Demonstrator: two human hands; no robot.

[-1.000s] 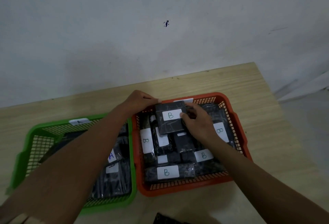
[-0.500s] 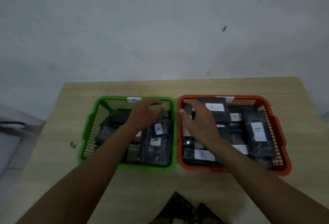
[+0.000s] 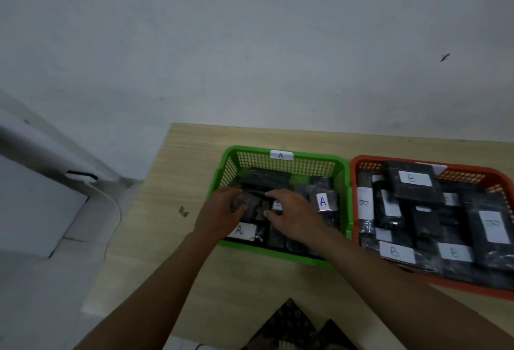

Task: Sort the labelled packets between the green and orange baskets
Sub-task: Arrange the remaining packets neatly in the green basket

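Observation:
The green basket (image 3: pixel 250 150), tagged A, holds dark packets with white A labels (image 3: pixel 322 201). Both my hands are inside it. My left hand (image 3: pixel 219 217) curls around the left edge of a dark packet (image 3: pixel 251 202) near the basket's middle. My right hand (image 3: pixel 292 217) pinches the same packet's right side between thumb and fingers, covering most of its label. The orange basket (image 3: pixel 361 160) to the right is full of dark packets labelled B. One B packet (image 3: pixel 411 181) lies on top at its back.
The baskets stand side by side on a wooden table (image 3: pixel 178 255), whose left edge is close to the green basket. A small dark mark (image 3: pixel 183 211) is on the table. Patterned cloth (image 3: pixel 289 327) shows at the near edge. A grey wall is behind.
Both hands left the orange basket, where the B packet now lies on top, and moved into the green basket onto a dark packet. The view swung left.

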